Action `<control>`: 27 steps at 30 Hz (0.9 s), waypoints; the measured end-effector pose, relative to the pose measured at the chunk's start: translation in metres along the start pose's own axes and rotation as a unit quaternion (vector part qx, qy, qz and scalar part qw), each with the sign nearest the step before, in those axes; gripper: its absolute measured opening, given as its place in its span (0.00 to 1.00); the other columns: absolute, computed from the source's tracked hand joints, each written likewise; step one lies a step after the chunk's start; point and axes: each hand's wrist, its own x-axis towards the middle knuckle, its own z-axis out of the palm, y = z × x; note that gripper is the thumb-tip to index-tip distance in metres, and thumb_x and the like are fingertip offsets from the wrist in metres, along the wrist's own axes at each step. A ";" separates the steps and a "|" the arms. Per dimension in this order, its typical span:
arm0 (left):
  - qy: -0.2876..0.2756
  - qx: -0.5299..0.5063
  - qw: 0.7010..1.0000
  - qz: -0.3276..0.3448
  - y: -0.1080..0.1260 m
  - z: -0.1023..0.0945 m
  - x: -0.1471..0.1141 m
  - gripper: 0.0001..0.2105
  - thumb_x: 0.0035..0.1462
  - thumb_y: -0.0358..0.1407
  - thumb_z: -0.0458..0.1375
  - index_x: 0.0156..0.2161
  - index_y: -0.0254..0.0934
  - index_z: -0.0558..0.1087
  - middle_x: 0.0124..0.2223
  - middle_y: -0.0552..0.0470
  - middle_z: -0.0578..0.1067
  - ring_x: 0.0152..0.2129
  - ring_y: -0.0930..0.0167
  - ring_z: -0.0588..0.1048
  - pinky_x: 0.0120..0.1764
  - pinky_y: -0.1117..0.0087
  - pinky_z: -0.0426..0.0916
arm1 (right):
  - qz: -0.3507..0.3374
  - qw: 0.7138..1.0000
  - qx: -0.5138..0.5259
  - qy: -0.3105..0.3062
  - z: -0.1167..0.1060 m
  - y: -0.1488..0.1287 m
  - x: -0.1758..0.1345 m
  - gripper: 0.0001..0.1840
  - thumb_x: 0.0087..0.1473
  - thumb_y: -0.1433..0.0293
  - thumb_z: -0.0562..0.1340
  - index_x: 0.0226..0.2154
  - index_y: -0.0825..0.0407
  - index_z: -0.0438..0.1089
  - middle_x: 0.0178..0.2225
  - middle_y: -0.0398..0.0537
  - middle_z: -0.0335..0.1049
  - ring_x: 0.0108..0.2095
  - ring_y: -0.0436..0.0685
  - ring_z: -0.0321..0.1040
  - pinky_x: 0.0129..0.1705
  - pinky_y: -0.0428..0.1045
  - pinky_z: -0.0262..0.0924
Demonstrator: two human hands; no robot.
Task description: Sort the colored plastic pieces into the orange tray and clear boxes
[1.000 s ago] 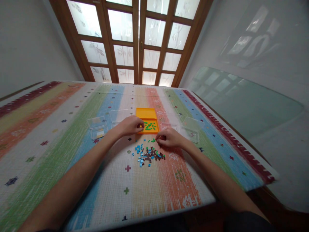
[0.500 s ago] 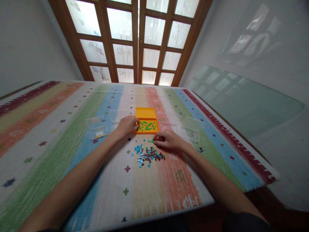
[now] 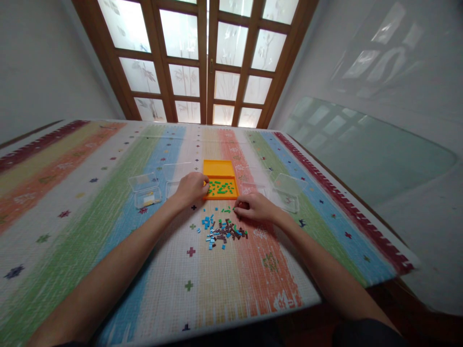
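Observation:
An open yellow box point(image 3: 237, 189) with several small green bricks point(image 3: 221, 192) in it sits at mid-table, its lid point(image 3: 219, 167) folded back. My left hand point(image 3: 193, 187) is closed at the left edge of this box, thumb and fingers gripping its wall. Just off the front right corner, my right hand point(image 3: 252, 207) is curled with thumb and fingertips close together; what they pinch, if anything, is too small to make out. Several loose green bricks point(image 3: 226, 210) lie by its fingertips. Below them spreads a pile of brown bricks point(image 3: 227, 231) and blue bricks point(image 3: 207, 222).
Left of the box stands an open clear plastic case point(image 3: 146, 196) with a few pale and yellow pieces inside. Another clear case point(image 3: 285, 200) lies open on the right. A striped cloth point(image 3: 166, 289) covers the table. Wooden glazed doors point(image 3: 208, 72) rise behind it.
My right hand has shifted slightly right and away from the loose green bricks, which now show more plainly. My left hand stays at the box's left edge.

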 end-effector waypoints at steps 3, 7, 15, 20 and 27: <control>-0.011 -0.027 0.998 0.054 0.013 -0.009 -0.003 0.13 0.60 0.34 0.58 0.44 0.36 0.84 0.32 0.46 0.82 0.29 0.67 0.77 0.37 0.69 0.69 | 0.009 1.000 -0.016 0.012 -0.001 0.001 -0.001 0.07 0.57 0.73 0.63 0.32 0.52 0.78 0.26 0.46 0.77 0.25 0.51 0.68 0.31 0.47 0.55; -0.073 -0.057 0.978 0.187 0.032 -0.014 -0.012 0.13 0.60 0.35 0.57 0.42 0.37 0.84 0.29 0.49 0.81 0.24 0.71 0.74 0.33 0.71 0.65 | 0.015 0.998 -0.046 0.026 -0.001 0.004 0.000 0.07 0.57 0.71 0.63 0.30 0.52 0.78 0.27 0.48 0.78 0.26 0.52 0.68 0.31 0.47 0.53; -0.189 -0.022 0.961 0.200 0.042 -0.010 -0.021 0.08 0.55 0.33 0.62 0.37 0.38 0.83 0.32 0.49 0.83 0.28 0.68 0.77 0.33 0.70 0.66 | 0.035 0.996 -0.065 0.047 -0.003 0.008 -0.003 0.07 0.57 0.70 0.64 0.32 0.54 0.79 0.28 0.49 0.77 0.28 0.52 0.67 0.32 0.47 0.51; -0.187 -0.026 0.959 0.213 0.041 -0.008 -0.021 0.09 0.52 0.29 0.61 0.37 0.39 0.83 0.30 0.50 0.83 0.26 0.69 0.76 0.31 0.71 0.64 | 0.005 0.998 -0.045 0.049 -0.002 0.010 -0.003 0.08 0.53 0.74 0.65 0.36 0.53 0.79 0.27 0.45 0.75 0.27 0.51 0.64 0.33 0.47 0.52; -0.178 -0.037 0.961 0.207 0.039 -0.004 -0.020 0.13 0.54 0.26 0.58 0.39 0.39 0.83 0.35 0.48 0.84 0.29 0.68 0.78 0.34 0.70 0.66 | 0.019 0.999 -0.010 0.045 0.008 0.009 0.002 0.08 0.61 0.69 0.64 0.37 0.53 0.79 0.25 0.45 0.74 0.25 0.51 0.63 0.31 0.47 0.51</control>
